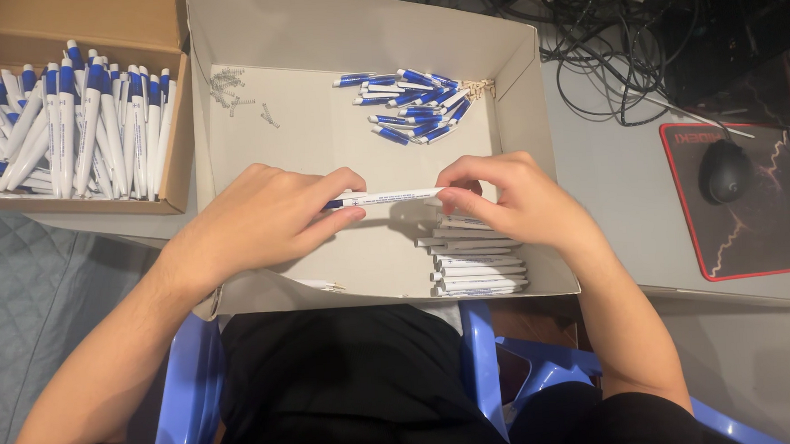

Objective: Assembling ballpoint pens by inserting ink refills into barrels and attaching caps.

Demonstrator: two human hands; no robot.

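Nearest the camera, a dark-clothed lap fills the bottom of the view, with the blue chair point(181, 395) under it showing only as strips on either side; both forearms are cut off by the lower edge.

Just beyond, the left hand point(264, 222) and the right hand point(509, 200) hold one white pen point(392, 196) level between them, above the floor of a shallow grey box point(354, 35). Left thumb and forefinger pinch the pen's blue end, which is mostly buried in the fingers, so only a sliver of blue shows. Right fingertips point(452, 195) close on the other end and hide its tip; whether any part is loose there cannot be told.

Under the right hand lies a stack of white pen barrels point(479, 270), its top rows covered by the palm. A small pale piece at the box's near wall, by the left wrist, is too faint to make out.

Farther in, a heap of blue-and-white pen tops point(411, 104) sits toward the far right corner, and tiny metal springs point(230, 88) are scattered at the far left, too small to count.

On the worktop point(618, 174) left of the box stands a brown carton of finished pens point(65, 122), cropped by the frame edge. To the right are a red-edged mouse mat point(756, 230) with a black mouse point(726, 170), and tangled cables behind.
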